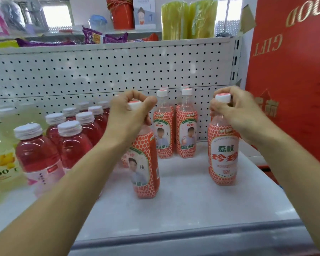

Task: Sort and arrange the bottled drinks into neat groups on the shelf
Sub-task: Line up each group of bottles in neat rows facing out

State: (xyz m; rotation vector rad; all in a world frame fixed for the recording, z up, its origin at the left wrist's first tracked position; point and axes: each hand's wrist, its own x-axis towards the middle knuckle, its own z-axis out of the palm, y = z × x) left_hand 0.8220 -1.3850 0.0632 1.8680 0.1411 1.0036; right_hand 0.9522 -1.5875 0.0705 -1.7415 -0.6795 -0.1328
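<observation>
1. At the far right I see a tall red cardboard gift box point(294, 71) with gold lettering, standing against the end of the shelf.
2. A white perforated metal back panel point(100, 74) runs behind everything.
3. The white shelf point(183, 209) carries all the drinks.
4. On the left of the shelf stand rows of clear plastic bottles of red drink point(72, 145) with white caps, and just beside them, at the edge of view, pale yellow drink bottles point(2, 154).
5. At the back centre, close to the panel, four plastic bottles with orange honeycomb labels point(186, 130) stand in two tight pairs.
6. My left hand point(131, 111) holds another honeycomb-label bottle, the tilted bottle point(146, 169), in front of those pairs. The fingers point(137, 94) are curled round its white cap.
7. My right hand point(236, 111) pinches the cap of the upright bottle point(223, 154) of the same kind, near the gift box. I cannot tell whether either base rests on the shelf.
</observation>
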